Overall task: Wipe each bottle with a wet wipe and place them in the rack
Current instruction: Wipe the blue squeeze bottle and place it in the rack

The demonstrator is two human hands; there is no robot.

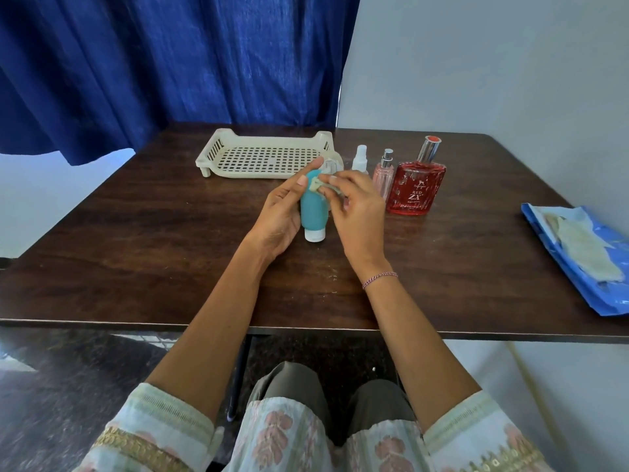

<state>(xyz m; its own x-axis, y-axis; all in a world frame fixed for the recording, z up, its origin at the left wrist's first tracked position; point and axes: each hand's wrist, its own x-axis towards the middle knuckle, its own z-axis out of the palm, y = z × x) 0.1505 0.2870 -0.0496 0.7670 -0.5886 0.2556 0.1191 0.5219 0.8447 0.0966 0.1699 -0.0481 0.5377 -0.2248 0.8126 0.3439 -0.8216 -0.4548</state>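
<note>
My left hand (277, 216) holds a teal squeeze bottle (313, 212) with a white cap pointing toward me, above the middle of the table. My right hand (357, 212) pinches a crumpled wet wipe (321, 186) against the upper part of the bottle. Behind my hands the cream slotted rack (265, 155) stands with nothing in it. Right of the rack stand a small white spray bottle (360, 160), a slim pink spray bottle (384, 175) and a large red perfume bottle (417, 187). A clear rounded thing (335, 163) shows just behind the teal bottle.
A blue wet-wipe packet (578, 264) lies open at the right edge of the dark wooden table (153, 253), a wipe lying on it. A blue curtain hangs behind the table and a pale wall stands at the right.
</note>
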